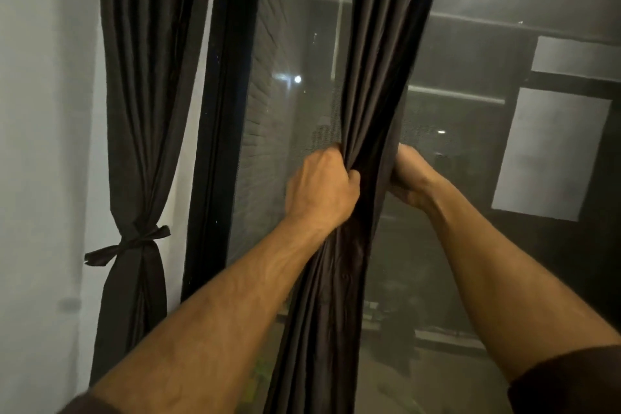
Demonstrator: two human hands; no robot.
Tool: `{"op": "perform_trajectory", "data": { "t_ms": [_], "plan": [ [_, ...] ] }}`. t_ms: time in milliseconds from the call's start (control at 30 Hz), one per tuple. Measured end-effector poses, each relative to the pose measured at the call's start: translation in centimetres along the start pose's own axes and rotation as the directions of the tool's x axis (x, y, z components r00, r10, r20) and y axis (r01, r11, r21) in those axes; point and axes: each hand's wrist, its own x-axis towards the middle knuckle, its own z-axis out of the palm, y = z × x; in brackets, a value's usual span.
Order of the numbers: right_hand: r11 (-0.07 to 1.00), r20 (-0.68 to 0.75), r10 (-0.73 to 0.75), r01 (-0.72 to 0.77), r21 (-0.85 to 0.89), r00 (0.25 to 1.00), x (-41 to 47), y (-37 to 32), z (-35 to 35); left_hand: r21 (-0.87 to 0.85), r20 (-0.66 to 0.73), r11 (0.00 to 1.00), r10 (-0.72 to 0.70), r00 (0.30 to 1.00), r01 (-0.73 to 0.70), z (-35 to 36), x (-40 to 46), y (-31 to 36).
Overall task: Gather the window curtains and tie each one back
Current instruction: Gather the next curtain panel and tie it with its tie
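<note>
Gathering: the middle curtain (376,77) is being bunched into a rope at about waist height, in front of the window glass (289,111).
Left hand (322,185): its grip is closed tight on the bunch from the left, fingers curled into the folds, knuckles toward the camera.
Right hand (411,178): it holds the same bunch from the right at the same level; the fingers wrap behind the cloth and are mostly hidden, so how tightly they close I cannot tell for sure.
Left curtain (141,111): hangs by the wall (43,144), already cinched with a tie (134,242) knotted round it, ends sticking out either side.
Step in hand: the second curtain is gathered but not yet tied; no tie for it shows here.
Next move, as I judge it: one hand must keep the bunch squeezed while the other finds a tie-band, passes it round the narrowed part and knots it.
Risk: letting go with both hands would let the folds spread again.
</note>
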Motion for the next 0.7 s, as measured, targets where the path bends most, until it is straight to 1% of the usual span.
{"op": "perform_trajectory", "data": {
  "t_ms": [33, 67, 100, 167, 233, 267, 300, 367, 400, 433, 467, 500, 533, 567, 633, 700],
  "plan": [
    [0.999, -0.01, -0.015, 0.015, -0.046, 1.0, -0.5, -0.1, -0.7, 0.027, 0.031, 0.999, -0.028, 0.999, 0.027, -0.1, 0.2, 0.0],
    [0.991, -0.005, -0.04, 0.039, -0.129, 0.999, -1.0, -0.3, -1.3, 0.028, 0.057, 0.998, -0.055, 0.997, 0.053, -0.2, 0.3, 0.0],
    [0.967, -0.007, -0.068, 0.064, -0.248, 0.998, -1.6, -0.6, -1.9, 0.007, 0.075, 0.996, -0.085, 0.994, 0.084, -0.2, 0.5, 0.2],
    [0.874, -0.019, -0.138, 0.113, -0.473, 0.99, -2.8, -1.1, -2.9, -0.064, 0.073, 0.985, -0.157, 0.985, 0.162, -0.3, 0.6, 0.6],
    [0.765, -0.052, -0.226, 0.144, -0.627, 0.973, -4.0, -1.6, -3.5, -0.107, 0.042, 0.962, -0.247, 0.968, 0.25, -0.2, 0.2, 1.3],
    [0.692, -0.073, -0.274, 0.144, -0.707, 0.959, -4.5, -1.9, -3.6, -0.124, 0.019, 0.949, -0.289, 0.957, 0.289, -0.3, 0.1, 1.6],
    [0.594, -0.1, -0.323, 0.12, -0.795, 0.941, -5.0, -2.2, -3.8, -0.143, 0.002, 0.935, -0.329, 0.944, 0.326, -0.2, -0.1, 1.9],
    [0.36, -0.138, -0.405, 0.018, -0.933, 0.904, -6.4, -2.8, -3.9, -0.184, -0.031, 0.905, -0.395, 0.918, 0.384, 0.1, -0.3, 2.4],
    [0.313, -0.139, -0.422, 0.0, -0.95, 0.896, -7.3, -3.0, -4.0, -0.194, -0.047, 0.894, -0.419, 0.907, 0.403, 0.2, -0.5, 2.7],
    [0.351, -0.142, -0.41, 0.012, -0.936, 0.901, -8.2, -3.3, -4.1, -0.201, -0.062, 0.887, -0.435, 0.898, 0.415, 0.4, -0.7, 3.1],
    [0.478, -0.15, -0.373, 0.051, -0.877, 0.916, -9.2, -3.4, -3.9, -0.209, -0.079, 0.883, -0.444, 0.893, 0.42, 0.5, -1.0, 3.5],
    [0.623, -0.161, -0.332, 0.088, -0.778, 0.929, -9.9, -3.3, -3.7, -0.22, -0.098, 0.88, -0.449, 0.888, 0.42, 0.7, -1.2, 3.9],
    [0.726, -0.18, -0.308, 0.109, -0.679, 0.934, -10.4, -3.1, -3.3, -0.228, -0.113, 0.88, -0.449, 0.886, 0.417, 0.8, -1.5, 4.4],
    [0.788, -0.2, -0.301, 0.124, -0.603, 0.932, -10.9, -3.0, -2.8, -0.235, -0.128, 0.88, -0.449, 0.885, 0.412, 1.0, -1.8, 4.8],
    [0.841, -0.22, -0.306, 0.155, -0.519, 0.926, -11.4, -2.8, -1.9, -0.242, -0.155, 0.879, -0.452, 0.879, 0.41, 1.3, -2.2, 5.5],
    [0.884, -0.218, -0.278, 0.16, -0.439, 0.936, -11.8, -2.7, -1.0, -0.239, -0.172, 0.883, -0.447, 0.878, 0.403, 1.6, -2.6, 5.8]
  ]
}}
